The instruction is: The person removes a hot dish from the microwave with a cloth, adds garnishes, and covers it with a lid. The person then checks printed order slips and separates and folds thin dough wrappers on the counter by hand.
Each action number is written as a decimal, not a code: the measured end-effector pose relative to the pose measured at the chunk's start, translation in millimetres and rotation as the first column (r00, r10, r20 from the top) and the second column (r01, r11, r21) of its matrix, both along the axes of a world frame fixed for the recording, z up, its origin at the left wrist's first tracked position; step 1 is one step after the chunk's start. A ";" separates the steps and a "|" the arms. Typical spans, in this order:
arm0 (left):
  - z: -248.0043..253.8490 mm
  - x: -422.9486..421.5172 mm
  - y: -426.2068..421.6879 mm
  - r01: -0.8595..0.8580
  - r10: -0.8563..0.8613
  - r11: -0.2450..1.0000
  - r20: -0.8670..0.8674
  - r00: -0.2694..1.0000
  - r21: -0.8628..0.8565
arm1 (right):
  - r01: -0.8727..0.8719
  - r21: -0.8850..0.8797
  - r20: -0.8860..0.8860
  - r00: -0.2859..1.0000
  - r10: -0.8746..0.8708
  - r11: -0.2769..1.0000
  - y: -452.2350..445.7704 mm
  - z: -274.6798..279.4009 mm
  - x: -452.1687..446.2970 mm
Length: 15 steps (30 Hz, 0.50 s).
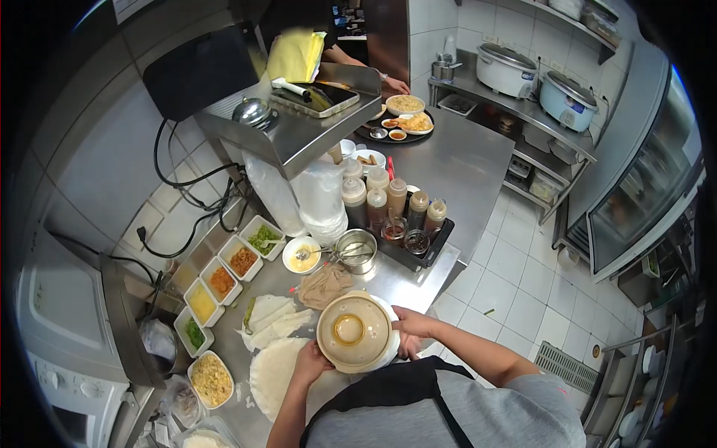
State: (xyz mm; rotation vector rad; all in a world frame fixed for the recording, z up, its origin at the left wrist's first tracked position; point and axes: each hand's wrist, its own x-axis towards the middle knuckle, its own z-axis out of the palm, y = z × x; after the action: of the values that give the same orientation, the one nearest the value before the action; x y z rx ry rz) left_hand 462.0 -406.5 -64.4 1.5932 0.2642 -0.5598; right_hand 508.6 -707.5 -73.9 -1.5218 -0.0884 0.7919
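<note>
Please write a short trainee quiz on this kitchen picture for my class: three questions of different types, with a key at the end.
1. Multiple choice: What do the left hand and right hand hold between them?
A) a tall silver metal pot
B) a round beige dish with an amber ring
C) a flat black plastic tray

2. True or false: The crumpled brown cloth lies on the shiny steel counter.

3. Fill the gap: Beside the large white rice cooker stands a second lidded rice cooker, coloured ____.

Key:
1. B
2. True
3. Pale blue
</note>
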 end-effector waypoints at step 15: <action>52.9 46.9 -67.4 0.397 -0.379 0.897 0.124 0.917 -0.197 | 0.705 0.395 -0.186 0.689 -0.700 0.589 -51.2 45.5 -108.5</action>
State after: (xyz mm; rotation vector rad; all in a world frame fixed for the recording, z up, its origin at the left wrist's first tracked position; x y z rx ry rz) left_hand 508.9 -473.9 -11.5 1.4545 -0.1818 -0.7998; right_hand 400.1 -758.7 -28.4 -0.9727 0.3242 0.1020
